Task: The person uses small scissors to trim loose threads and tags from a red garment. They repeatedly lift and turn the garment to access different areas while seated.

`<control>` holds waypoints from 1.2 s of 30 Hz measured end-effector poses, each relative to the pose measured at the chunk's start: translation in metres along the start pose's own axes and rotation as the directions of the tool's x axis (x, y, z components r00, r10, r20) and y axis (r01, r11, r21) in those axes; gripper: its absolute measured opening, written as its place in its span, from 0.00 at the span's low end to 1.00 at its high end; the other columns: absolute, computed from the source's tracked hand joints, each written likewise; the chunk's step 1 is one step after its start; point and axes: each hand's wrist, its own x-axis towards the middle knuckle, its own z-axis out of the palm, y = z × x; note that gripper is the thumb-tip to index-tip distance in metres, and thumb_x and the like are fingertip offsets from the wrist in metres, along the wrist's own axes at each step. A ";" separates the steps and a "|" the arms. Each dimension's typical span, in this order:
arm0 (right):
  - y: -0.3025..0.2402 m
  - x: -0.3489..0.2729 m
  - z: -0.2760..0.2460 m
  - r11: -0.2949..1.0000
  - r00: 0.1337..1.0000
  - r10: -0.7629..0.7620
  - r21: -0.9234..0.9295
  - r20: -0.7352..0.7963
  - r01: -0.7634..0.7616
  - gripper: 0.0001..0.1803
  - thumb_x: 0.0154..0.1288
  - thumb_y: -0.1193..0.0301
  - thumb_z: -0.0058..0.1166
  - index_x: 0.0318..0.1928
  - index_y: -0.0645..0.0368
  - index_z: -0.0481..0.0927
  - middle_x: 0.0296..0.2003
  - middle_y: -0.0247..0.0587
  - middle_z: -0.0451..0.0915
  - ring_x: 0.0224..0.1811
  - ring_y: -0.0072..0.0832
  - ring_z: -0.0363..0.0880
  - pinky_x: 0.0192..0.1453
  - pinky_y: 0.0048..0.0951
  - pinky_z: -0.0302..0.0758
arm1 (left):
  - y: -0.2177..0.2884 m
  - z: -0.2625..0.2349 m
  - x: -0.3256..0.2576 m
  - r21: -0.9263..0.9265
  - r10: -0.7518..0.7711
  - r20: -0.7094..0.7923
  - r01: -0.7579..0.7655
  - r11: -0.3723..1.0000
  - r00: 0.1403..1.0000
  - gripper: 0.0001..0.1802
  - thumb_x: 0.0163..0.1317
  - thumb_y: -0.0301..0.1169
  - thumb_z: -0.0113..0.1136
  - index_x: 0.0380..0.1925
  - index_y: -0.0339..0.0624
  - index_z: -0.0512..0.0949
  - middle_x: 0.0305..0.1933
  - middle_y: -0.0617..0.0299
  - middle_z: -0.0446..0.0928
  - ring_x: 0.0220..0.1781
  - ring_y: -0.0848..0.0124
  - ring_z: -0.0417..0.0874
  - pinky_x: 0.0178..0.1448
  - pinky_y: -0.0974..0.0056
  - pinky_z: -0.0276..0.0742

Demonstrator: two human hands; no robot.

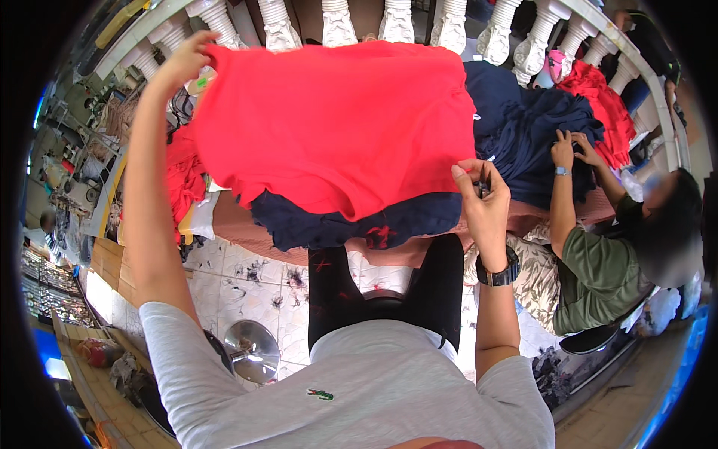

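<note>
A large piece of bright red fabric, seemingly a garment, is stretched out in front of me. My left hand, arm raised, grips its far left corner. At its near right edge, the thumb and finger of my right hand pinch the cloth. Small dark thread snips stick up from that same hand, blades pointing away from me; most of the tool is hidden by the fingers. Under the red cloth, dark navy fabric lies across my knees and the table edge.
Navy garments are heaped to the right, with a red pile beyond. A co-worker in a green shirt handles the navy heap. More red cloth lies at left. A white balustrade stands behind; thread scraps litter the tiled floor.
</note>
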 end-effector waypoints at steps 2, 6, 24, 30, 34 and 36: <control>0.006 -0.004 0.003 0.998 1.000 -0.010 0.055 0.021 0.009 0.09 0.67 0.70 0.66 0.41 0.64 0.84 0.25 0.24 0.77 0.20 0.07 0.60 0.24 0.18 0.56 | -0.042 0.021 -0.014 0.572 0.458 -0.285 -0.234 0.786 0.842 0.25 0.67 0.21 0.56 0.64 0.48 0.75 0.59 0.53 0.78 0.56 0.61 0.81 0.60 0.61 0.76; 0.011 -0.010 -0.005 0.999 1.000 -0.007 0.034 0.007 0.006 0.09 0.67 0.71 0.66 0.41 0.64 0.84 0.27 0.26 0.80 0.21 0.08 0.62 0.25 0.19 0.58 | 0.096 0.112 -0.106 0.297 0.696 -0.420 -0.636 0.712 0.582 0.17 0.67 0.29 0.63 0.55 0.44 0.78 0.53 0.52 0.77 0.57 0.56 0.80 0.63 0.54 0.75; 0.021 -0.025 0.006 0.976 0.991 0.046 0.204 0.125 -0.071 0.08 0.67 0.72 0.65 0.40 0.65 0.85 0.30 0.33 0.84 0.29 0.12 0.76 0.33 0.17 0.69 | 0.143 0.215 -0.178 -0.625 0.270 -0.276 -0.386 0.679 0.922 0.05 0.62 0.20 0.69 0.31 0.35 0.81 0.33 0.61 0.84 0.35 0.75 0.85 0.41 0.72 0.81; 0.032 -0.016 0.008 0.983 0.992 0.045 0.174 0.115 -0.065 0.08 0.67 0.72 0.65 0.41 0.66 0.85 0.32 0.35 0.86 0.30 0.14 0.78 0.34 0.19 0.71 | 0.148 0.189 -0.239 -0.410 0.485 0.801 -0.271 0.871 0.349 0.10 0.56 0.25 0.72 0.36 0.37 0.81 0.34 0.58 0.81 0.37 0.66 0.85 0.42 0.64 0.82; 0.037 -0.001 0.021 0.969 0.998 -0.018 0.245 0.054 0.004 0.09 0.66 0.73 0.65 0.43 0.65 0.86 0.33 0.34 0.86 0.26 0.11 0.74 0.31 0.18 0.68 | 0.171 0.225 -0.218 0.026 0.659 -0.214 -0.670 0.742 0.721 0.20 0.51 0.28 0.75 0.44 0.41 0.78 0.50 0.52 0.77 0.54 0.54 0.77 0.64 0.53 0.70; 0.032 -0.001 0.033 0.963 0.997 -0.029 0.271 0.067 0.010 0.09 0.66 0.73 0.65 0.43 0.65 0.86 0.33 0.34 0.87 0.24 0.09 0.69 0.28 0.18 0.65 | 0.164 0.241 -0.184 0.210 0.614 -0.373 -0.582 0.786 0.695 0.23 0.54 0.28 0.74 0.49 0.42 0.76 0.51 0.50 0.75 0.51 0.55 0.77 0.59 0.54 0.73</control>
